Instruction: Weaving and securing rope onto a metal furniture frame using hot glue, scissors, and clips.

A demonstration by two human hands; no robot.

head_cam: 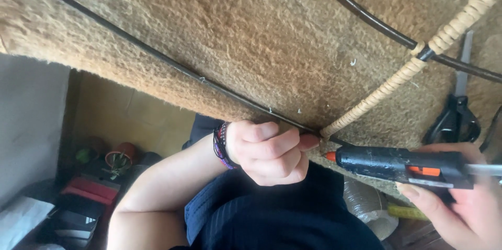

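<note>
- Counted: one black glue gun (402, 165) with an orange nozzle, two dark curved wire rods (157, 56), one cord-wrapped spoke (418, 64), one pair of black-handled scissors (457, 116).
- Left hand (266, 150): closed into a loose fist, thumb and forefinger pinched at the lower end of the wrapped spoke, where it meets the near wire rod. Several dark and purple bracelets (222, 145) are worn at the wrist.
- Right hand (465, 203): curled around the grip of the glue gun at 4 o'clock. The gun is held level, its nozzle pointed toward 9 o'clock, just beside the left thumb tip; contact cannot be confirmed.
- The wrapped spoke runs from the pinch point toward 2 o'clock and crosses the far rod, bound there by a dark tie.
- Scissors are laid at 3 o'clock, beyond the gun.
- Surface: a tan fibrous mat (251, 30) covers the work area.
- Room: a tiled floor, potted plants (117, 158) and red and dark items are seen at 8 o'clock. A yellow item at 5 o'clock is not identifiable.
</note>
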